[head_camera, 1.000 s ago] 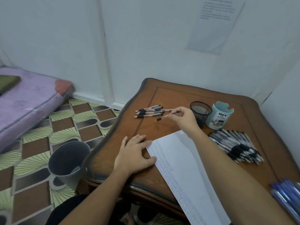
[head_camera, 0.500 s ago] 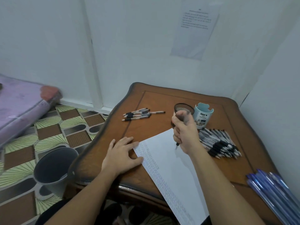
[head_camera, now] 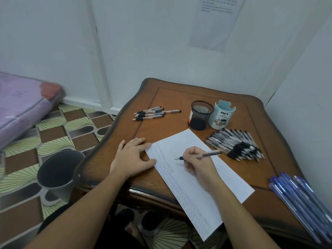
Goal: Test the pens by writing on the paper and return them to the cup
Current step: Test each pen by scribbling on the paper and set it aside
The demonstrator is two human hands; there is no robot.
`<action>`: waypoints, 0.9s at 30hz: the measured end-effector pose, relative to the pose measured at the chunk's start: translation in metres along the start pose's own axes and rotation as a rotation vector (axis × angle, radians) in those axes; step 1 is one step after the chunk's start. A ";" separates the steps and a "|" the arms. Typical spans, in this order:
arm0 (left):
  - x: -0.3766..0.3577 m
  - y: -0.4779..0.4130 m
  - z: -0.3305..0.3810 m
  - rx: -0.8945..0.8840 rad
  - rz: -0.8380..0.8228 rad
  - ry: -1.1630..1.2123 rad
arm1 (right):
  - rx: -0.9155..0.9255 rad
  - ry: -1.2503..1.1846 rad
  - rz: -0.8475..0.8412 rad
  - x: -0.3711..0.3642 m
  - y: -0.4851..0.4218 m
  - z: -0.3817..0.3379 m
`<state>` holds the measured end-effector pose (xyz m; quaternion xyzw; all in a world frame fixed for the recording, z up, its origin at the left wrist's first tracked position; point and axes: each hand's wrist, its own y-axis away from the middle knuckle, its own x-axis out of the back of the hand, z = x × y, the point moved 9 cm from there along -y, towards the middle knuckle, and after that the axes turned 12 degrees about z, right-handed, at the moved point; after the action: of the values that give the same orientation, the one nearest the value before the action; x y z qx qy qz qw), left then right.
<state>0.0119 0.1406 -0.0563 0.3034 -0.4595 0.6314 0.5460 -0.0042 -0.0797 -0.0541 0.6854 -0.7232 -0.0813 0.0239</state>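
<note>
A long white paper point(head_camera: 224, 169) lies slanted on the wooden table point(head_camera: 179, 97), its left side filled with small scribbles. My right hand point(head_camera: 197, 162) grips a pen point(head_camera: 208, 154) in a writing hold, tip pointing left just above the sheet. My left hand point(head_camera: 133, 155) rests flat on the table, fingers spread, pressing the paper's upper left corner. Behind the paper stand a black mesh cup point(head_camera: 201, 115) and a pale blue cup point(head_camera: 221, 114).
Several pens point(head_camera: 152, 113) lie at the table's back left. A big pile of black-gripped pens point(head_camera: 237, 144) sits right of the paper, and blue pens point(head_camera: 301, 200) lie at the right edge. A grey bin point(head_camera: 57, 169) stands on the floor to the left.
My right hand picked a pen from the back-left group, carried it over the paper and turned it into a writing hold low above the sheet. My left hand stayed on the paper's corner.
</note>
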 end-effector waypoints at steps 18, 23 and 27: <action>-0.003 -0.001 -0.001 -0.002 0.014 0.004 | 0.178 0.429 -0.019 -0.006 0.016 0.002; -0.003 -0.001 -0.001 -0.002 0.016 0.012 | 0.182 0.440 -0.030 -0.008 0.016 0.004; -0.003 -0.002 -0.002 -0.007 0.018 0.002 | 0.188 0.431 -0.033 -0.008 0.015 0.004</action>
<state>0.0144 0.1411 -0.0598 0.2969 -0.4640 0.6348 0.5419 -0.0194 -0.0703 -0.0551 0.6979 -0.6945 0.1342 0.1125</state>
